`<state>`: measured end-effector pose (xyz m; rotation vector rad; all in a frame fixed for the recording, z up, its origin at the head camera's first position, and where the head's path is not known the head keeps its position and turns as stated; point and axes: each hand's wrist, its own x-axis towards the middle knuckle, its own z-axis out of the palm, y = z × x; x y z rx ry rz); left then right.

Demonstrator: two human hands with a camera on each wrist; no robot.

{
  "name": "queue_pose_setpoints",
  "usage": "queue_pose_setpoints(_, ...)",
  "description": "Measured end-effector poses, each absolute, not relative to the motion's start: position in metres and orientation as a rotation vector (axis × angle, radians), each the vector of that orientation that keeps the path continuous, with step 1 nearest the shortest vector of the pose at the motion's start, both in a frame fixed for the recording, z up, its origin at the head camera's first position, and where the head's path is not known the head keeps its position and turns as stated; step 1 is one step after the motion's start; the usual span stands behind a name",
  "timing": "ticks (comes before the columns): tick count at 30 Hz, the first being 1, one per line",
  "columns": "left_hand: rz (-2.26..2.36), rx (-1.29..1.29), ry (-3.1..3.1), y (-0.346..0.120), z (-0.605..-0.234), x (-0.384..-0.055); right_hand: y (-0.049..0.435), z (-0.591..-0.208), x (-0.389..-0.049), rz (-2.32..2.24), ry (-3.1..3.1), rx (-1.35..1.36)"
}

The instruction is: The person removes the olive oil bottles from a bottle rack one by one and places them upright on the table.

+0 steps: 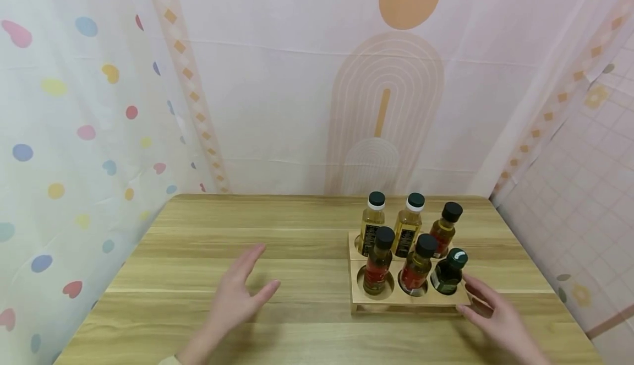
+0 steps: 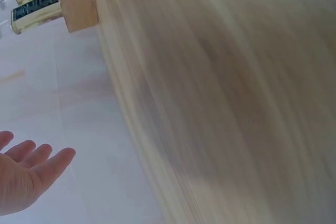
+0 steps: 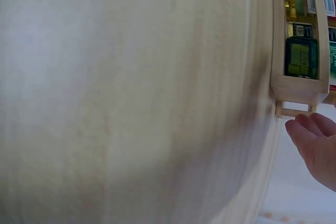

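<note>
A two-tier wooden rack (image 1: 406, 300) stands on the right half of the table. Its front row holds two black-capped bottles with red labels, one at the left (image 1: 377, 270) and a middle bottle (image 1: 415, 274), plus a short dark green jar (image 1: 447, 278). Behind are two pale oil bottles (image 1: 370, 232) with dark green caps and a black-capped bottle (image 1: 442, 234). At the rack's right front corner is my right hand (image 1: 500, 316), thumb and fingers apart; I cannot tell whether they touch it. My left hand (image 1: 236, 301) hovers left of the rack, fingers spread, holding nothing.
The wooden table (image 1: 208, 233) reaches back to a patterned curtain (image 1: 277, 106). Similar dotted cloth (image 1: 69, 167) hangs at the left, and a checked cloth (image 1: 599, 150) at the right.
</note>
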<state>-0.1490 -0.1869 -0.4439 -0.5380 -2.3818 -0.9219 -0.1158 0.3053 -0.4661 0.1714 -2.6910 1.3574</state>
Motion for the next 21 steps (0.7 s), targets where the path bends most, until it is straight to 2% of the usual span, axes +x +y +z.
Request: queue_pose_setpoints(21,-1.052,-0.689,-2.423,-0.121,-0.443,-0.164,0.302,-0.469,-0.116,1.327,-2.802,-0.035)
